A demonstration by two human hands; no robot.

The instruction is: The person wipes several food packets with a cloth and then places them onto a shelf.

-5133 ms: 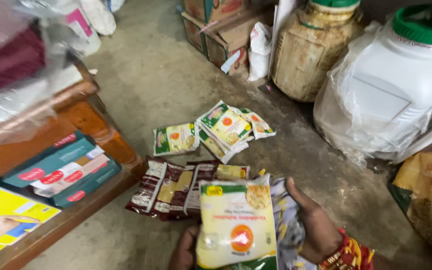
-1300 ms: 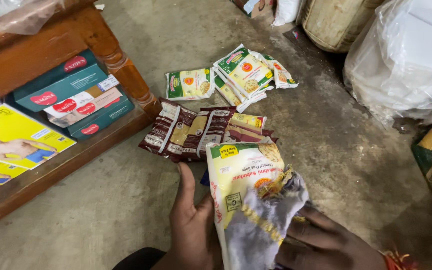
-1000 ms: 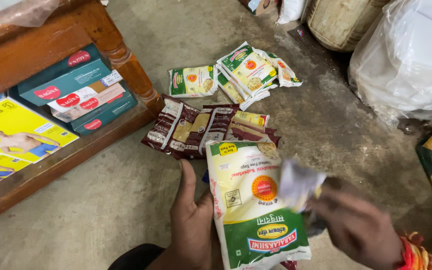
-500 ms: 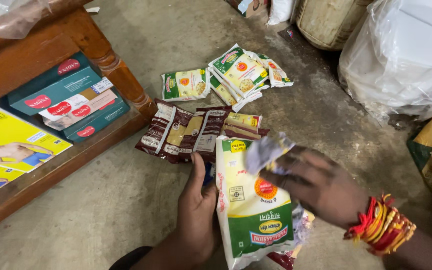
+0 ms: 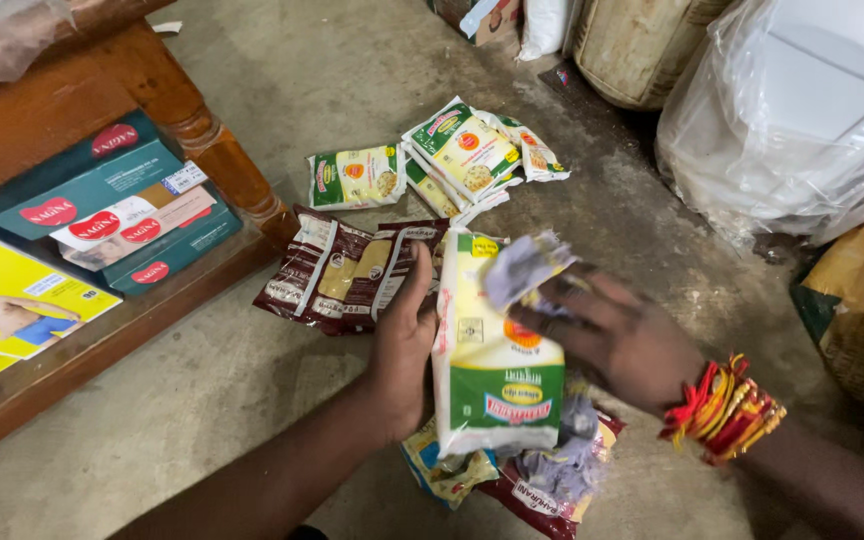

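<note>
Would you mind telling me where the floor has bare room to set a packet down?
Bare concrete lies left of the brown packets, before the wooden shelf, and behind the green packets. Under the hands it is crowded.

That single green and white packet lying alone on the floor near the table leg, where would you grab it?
The green and white packet lies flat, so probably pinch its right short edge from above. That end is nearest the hands, though the packet pile crowds it.

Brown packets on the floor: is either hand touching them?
No. The brown packets lie beyond the left hand, which holds the yellow-and-green packet clear of them.
</note>
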